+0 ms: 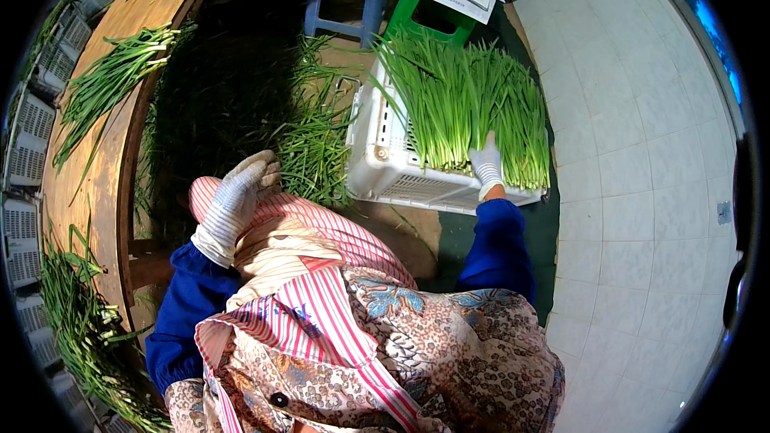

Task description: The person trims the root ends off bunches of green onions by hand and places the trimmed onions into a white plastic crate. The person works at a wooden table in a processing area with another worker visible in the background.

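My right hand (487,167), in a white glove, reaches to the stem ends of green garlic chives (445,112) laid in a thick row on a white plastic crate (377,172). Its fingers are partly hidden among the stems and seem closed round a bunch. The leaves point away from me, and the pale stem ends face me. My left hand (245,196), also gloved, hovers over my striped knee at the left, with fingers loosely bent and nothing seen in them.
Loose green leaves (317,144) litter the floor left of the crate. A wooden bench (104,160) on the left bears a bunch of chives (120,80); more chives (96,337) lie nearer me. Beyond the crate stand a green stool (433,28) with papers and a blue stool (349,0).
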{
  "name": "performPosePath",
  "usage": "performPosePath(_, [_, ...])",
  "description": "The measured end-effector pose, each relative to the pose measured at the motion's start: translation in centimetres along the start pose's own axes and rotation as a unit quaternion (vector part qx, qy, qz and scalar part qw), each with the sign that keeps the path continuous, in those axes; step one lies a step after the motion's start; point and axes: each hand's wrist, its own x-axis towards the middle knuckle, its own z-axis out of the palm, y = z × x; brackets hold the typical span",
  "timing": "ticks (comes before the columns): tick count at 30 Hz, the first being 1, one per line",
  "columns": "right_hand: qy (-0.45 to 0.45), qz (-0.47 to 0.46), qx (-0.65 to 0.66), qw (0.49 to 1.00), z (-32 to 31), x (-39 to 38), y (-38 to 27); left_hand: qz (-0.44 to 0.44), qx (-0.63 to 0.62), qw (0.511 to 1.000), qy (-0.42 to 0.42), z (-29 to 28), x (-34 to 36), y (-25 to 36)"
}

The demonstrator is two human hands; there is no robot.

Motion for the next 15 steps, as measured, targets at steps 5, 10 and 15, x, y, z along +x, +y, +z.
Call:
performPosePath(5, [0.032,-0.017,-0.005,0.999,-0.5,1.0,-1.0,-0.003,-0.013,0.999,0.05,-1.6,-1.2,-0.3])
performPosePath(10, [-0.013,-0.011,-0.021,1.0,0.1,1.5,-0.4,0.006,-0.045,0.998,0.051,-1.5,-2.2,-0.8])
performPosePath(15, [-0.039,-0.007,0.062,0.997,0.6,1.7,0.0,0.0,-0.062,0.997,0.051,-2.6,-2.7,-1.7])
